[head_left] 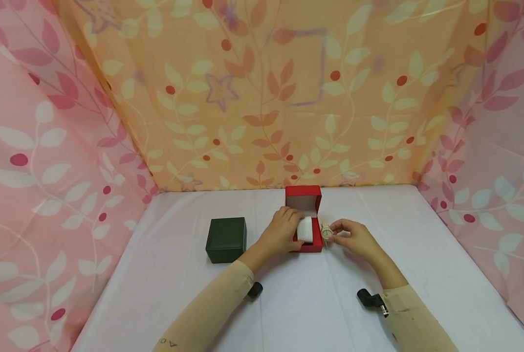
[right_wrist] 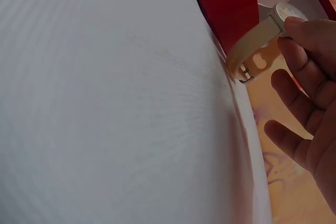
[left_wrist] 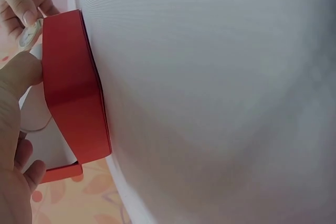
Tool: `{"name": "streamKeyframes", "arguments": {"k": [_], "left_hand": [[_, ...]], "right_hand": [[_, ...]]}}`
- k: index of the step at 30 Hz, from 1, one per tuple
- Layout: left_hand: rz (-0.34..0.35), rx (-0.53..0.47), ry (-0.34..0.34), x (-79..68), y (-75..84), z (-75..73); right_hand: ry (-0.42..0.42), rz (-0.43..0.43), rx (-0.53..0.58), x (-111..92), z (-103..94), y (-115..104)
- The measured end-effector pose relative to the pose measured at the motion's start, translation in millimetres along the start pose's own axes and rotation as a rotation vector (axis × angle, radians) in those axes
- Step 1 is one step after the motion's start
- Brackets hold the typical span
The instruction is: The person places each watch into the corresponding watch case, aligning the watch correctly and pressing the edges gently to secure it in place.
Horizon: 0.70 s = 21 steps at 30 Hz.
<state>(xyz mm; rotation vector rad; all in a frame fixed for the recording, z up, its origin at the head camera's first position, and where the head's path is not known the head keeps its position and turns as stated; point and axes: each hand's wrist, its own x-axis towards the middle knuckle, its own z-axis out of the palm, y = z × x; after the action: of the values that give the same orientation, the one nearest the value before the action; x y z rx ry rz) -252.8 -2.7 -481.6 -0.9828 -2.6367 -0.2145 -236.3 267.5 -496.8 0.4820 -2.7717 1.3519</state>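
A red box [head_left: 317, 239] with a raised lid [head_left: 303, 190] stands on the white-covered table, a white watch cushion [head_left: 305, 230] inside it. My left hand [head_left: 281, 230] reaches over the box's left side, thumb at the cushion's near end and fingers at its far end, gripping it. In the left wrist view the thumb [left_wrist: 29, 69] bends over the red rim. Just right of the box, my right hand [head_left: 354, 238] pinches a wristwatch [head_left: 326, 231] by its round case between thumb and forefinger. The buckled cream strap [right_wrist: 254, 40] hangs as a loop beside the red wall; the other fingers are spread.
A closed dark green box [head_left: 226, 239] sits to the left of the red one, near my left forearm. Black wrist cameras [head_left: 369, 299] show at both sleeves. Patterned cloth walls [head_left: 262, 98] enclose the table at the back and both sides.
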Motion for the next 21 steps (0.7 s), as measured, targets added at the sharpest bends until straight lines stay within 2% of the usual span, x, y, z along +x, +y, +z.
{"name": "streamKeyframes", "arguments": {"k": [6,15,21], "left_hand": [[0.005,-0.011,0.026,-1.8,-0.1,-0.7],[-0.048,-0.117,0.043,-4.4,-3.0,-0.6],[-0.041,-0.153,0.061,-4.8,-4.1,-1.6]], "right_hand": [[0.004,-0.012,0.019,0.0,-1.7,-0.7],[0.014,-0.014,0.056,-0.2,-5.2,-3.6],[0.006,-0.006,0.064,-0.3,-6.1,-4.7]]}}
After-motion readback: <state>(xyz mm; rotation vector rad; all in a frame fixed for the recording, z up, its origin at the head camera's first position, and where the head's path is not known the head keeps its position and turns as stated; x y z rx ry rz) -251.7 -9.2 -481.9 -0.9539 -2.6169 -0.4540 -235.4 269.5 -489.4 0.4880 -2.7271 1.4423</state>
